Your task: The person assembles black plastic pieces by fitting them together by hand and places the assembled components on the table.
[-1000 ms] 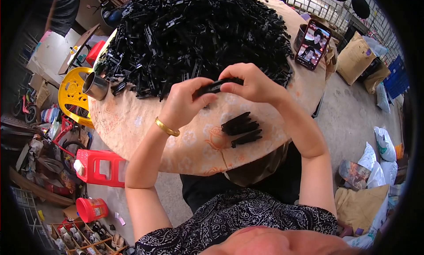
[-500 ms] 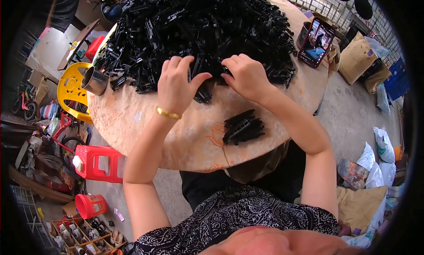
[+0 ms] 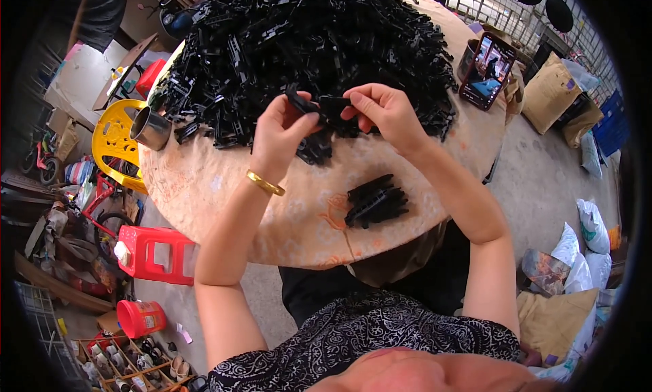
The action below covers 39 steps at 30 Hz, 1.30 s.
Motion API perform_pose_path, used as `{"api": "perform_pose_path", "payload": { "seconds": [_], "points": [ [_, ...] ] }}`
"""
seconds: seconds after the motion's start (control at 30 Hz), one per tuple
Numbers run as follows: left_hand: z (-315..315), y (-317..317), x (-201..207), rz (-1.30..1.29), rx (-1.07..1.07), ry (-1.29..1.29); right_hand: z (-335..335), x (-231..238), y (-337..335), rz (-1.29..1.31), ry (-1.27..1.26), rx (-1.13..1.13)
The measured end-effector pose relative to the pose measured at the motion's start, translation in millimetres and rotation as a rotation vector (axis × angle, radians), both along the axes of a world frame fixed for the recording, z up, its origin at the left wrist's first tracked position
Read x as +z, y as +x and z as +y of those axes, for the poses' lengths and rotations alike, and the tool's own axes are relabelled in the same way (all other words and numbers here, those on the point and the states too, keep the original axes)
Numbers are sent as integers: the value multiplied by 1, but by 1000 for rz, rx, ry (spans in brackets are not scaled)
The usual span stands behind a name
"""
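A big heap of small black plastic parts covers the far part of a round table with a patterned peach cloth. My left hand, a gold bracelet at its wrist, pinches a black plastic part at the heap's near edge. Just right of it, my right hand grips another dark piece between thumb and fingers. The two pieces are close together; whether they touch I cannot make out. Closer to me, a small bunch of black parts lies on the cloth.
A phone leans upright at the table's right side. At the left edge stands a metal cup, by a yellow chair. A red stool and a red bucket are on the floor at left; sacks stand at right.
Both hands have come up from the heap's near edge, each now showing a black piece in its fingers. The left fingers have closed in a pinch. The small bunch stays put.
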<state>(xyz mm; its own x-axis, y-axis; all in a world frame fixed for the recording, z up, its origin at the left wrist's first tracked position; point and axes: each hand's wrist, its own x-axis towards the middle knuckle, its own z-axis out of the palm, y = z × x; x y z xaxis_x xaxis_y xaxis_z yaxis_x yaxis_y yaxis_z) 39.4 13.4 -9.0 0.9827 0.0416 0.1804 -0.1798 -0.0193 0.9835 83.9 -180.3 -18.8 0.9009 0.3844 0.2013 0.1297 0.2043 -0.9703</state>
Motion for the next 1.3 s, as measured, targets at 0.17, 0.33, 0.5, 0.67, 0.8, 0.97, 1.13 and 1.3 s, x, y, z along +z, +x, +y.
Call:
{"api": "perform_pose_path", "payload": {
  "seconds": [0.17, 0.33, 0.5, 0.67, 0.8, 0.97, 1.13, 1.3],
  "points": [
    [-9, -4, -6, -10, -18, 78, 5, 0, -8, 51, -4, 83],
    [-15, -7, -7, -101, 48, 89, 8, -2, -14, -189, -111, -67],
    [-5, -9, -4, -46, 17, 115, 3, 1, -14, -488, -274, -115],
    [-8, -15, 1, -211, 5, 288, -5, 8, -4, -927, -342, -175],
    [-11, -20, 6, -232, 69, 566, -8, 5, -5, -818, -472, -51],
    [-13, -27, 11, -354, 89, 657, -5, 8, -9, -860, -400, -89],
    [-4, -20, 11, -174, -88, 515, -7, 6, -6, -861, -376, -104],
    [-5, -22, 4, -35, -194, 369, -12, 2, 8, -347, -206, 121]
  ]
}}
